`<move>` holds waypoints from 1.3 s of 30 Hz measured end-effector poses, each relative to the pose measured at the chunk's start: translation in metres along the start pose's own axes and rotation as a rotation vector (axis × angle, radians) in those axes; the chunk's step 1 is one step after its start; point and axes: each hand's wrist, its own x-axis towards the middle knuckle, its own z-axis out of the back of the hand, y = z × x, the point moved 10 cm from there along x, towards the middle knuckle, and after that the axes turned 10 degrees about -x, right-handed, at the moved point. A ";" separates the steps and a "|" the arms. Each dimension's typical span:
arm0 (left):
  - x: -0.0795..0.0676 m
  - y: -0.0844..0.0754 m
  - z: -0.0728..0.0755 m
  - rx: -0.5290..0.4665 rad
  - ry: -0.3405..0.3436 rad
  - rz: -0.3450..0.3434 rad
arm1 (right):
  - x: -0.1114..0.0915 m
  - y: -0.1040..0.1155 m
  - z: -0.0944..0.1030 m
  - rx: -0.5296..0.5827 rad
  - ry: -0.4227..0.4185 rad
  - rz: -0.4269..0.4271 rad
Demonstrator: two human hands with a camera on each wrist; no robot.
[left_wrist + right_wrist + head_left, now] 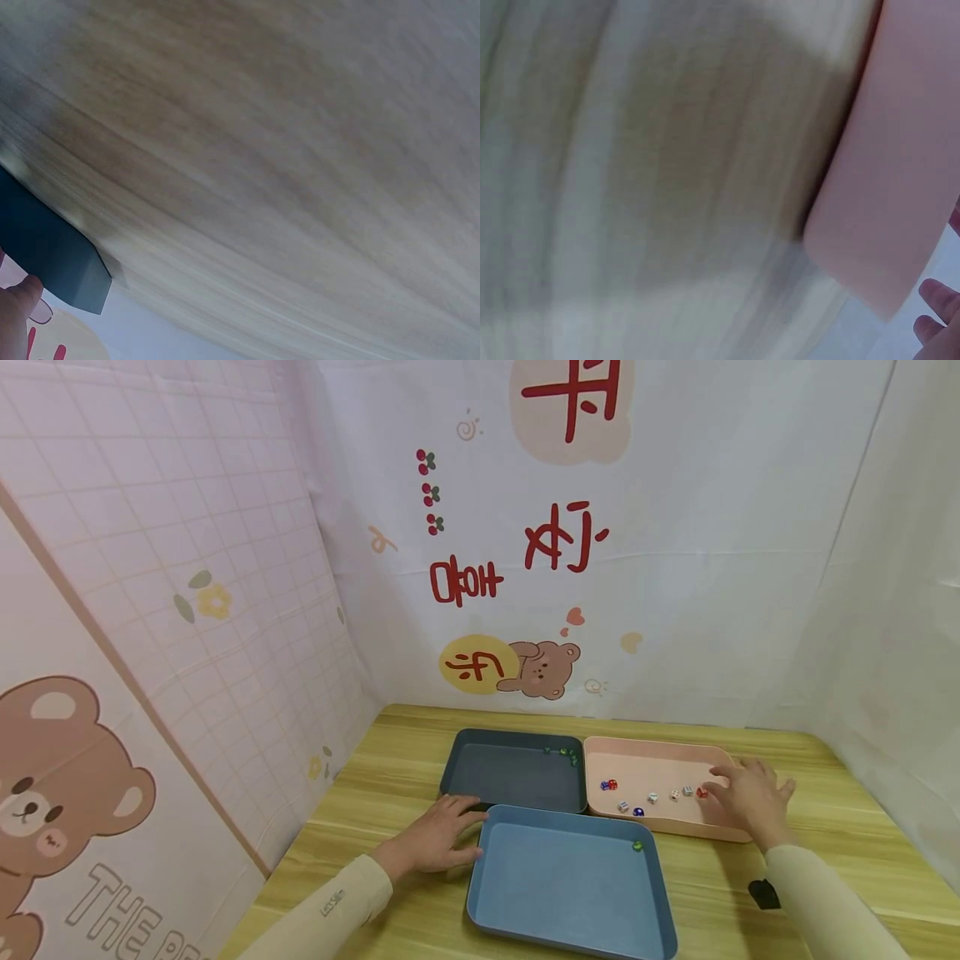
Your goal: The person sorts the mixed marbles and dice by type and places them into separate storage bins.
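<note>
My right hand (753, 793) hovers over the right side of the pink tray (652, 747), fingers spread and slightly bent. Its thumb and index finger are nearest a red die (702, 792); no die shows between them. White dice (652, 797), blue dice (639, 812) and another red die (612, 784) lie in the same tray. By the left edge of the blue tray (570, 893) is my left hand (438, 837), its fingers loosely extended and holding nothing visible. One green die (637, 845) sits in that tray's far right corner.
Behind the blue tray stands a dark tray (502, 768) with several green dice (564, 752) at its far right. It adjoins the pink tray. A small black object (763, 894) shows beside the right wrist. Printed cloth (675, 568) hangs behind the wooden table (352, 793).
</note>
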 end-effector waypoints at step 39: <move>-0.002 -0.001 0.000 -0.018 -0.035 -0.004 | -0.080 0.108 0.005 0.130 -0.006 0.465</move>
